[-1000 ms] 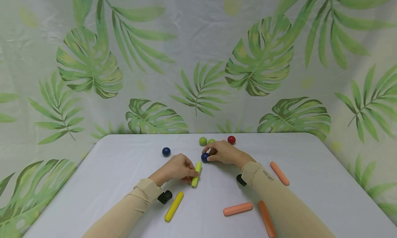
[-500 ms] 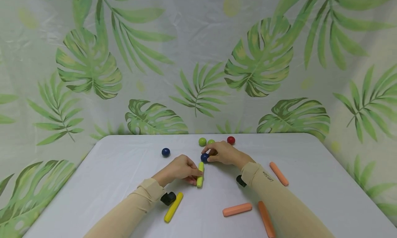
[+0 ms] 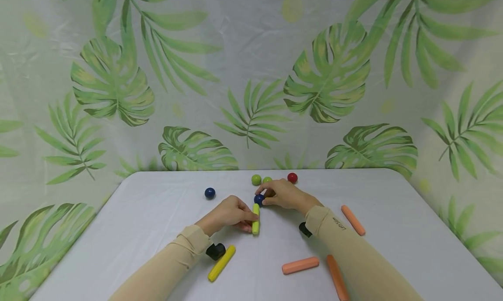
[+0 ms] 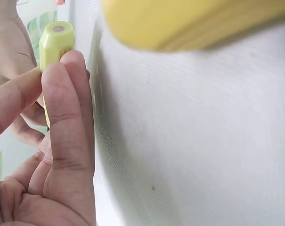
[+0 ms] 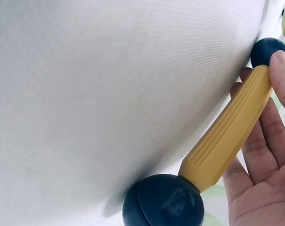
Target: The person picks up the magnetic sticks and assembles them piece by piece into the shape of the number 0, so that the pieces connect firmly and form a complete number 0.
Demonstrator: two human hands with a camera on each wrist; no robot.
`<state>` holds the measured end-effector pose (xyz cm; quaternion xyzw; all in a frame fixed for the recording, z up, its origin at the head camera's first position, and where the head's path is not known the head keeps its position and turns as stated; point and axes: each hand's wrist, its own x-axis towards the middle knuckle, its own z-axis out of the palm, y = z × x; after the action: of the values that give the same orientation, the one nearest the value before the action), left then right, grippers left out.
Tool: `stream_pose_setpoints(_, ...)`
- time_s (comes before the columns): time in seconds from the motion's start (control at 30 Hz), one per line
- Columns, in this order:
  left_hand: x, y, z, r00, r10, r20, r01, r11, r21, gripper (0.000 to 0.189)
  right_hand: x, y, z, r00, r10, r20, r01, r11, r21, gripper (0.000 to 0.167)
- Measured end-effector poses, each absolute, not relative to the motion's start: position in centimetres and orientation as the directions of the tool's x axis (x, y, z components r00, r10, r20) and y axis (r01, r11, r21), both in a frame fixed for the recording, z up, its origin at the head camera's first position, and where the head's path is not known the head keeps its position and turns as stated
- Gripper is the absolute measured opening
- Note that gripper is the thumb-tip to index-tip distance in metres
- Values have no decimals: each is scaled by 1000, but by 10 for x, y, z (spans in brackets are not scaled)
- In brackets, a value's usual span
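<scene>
My left hand point(image 3: 232, 213) pinches a lime-green magnetic stick point(image 3: 256, 222) between thumb and fingers. A metal disc shows in the stick's end in the left wrist view. The stick's far end is right at a blue ball point(image 3: 259, 200), which my right hand point(image 3: 284, 193) holds between thumb and fingers. In the right wrist view, a yellow-orange stick point(image 5: 229, 129) runs from that held ball to a larger-looking blue ball point(image 5: 163, 202) nearer the camera. The right hand and arm hide this stick and second ball from the head view.
A yellow stick point(image 3: 222, 263) lies beside the left wrist camera. Orange sticks lie right of and below the right arm, one at the far right point(image 3: 353, 220). Behind the hands sit a blue ball point(image 3: 210, 193), green balls point(image 3: 256, 179) and a red ball point(image 3: 292, 177).
The left hand has moved right with the lime-green stick, bringing its end up to the blue ball. The yellow stick's far end has shifted slightly right. The right hand stays in place.
</scene>
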<state>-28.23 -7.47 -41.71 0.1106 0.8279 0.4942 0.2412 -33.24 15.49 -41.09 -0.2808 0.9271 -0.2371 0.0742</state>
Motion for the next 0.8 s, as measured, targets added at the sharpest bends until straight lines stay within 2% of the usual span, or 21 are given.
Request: stream_pose_setpoints(0.8, -285, -68, -419, -868, 404, -290, -56, 500, 864, 19, -332, 154, -411, -835, -550, -3, -486, 739, -466, 29)
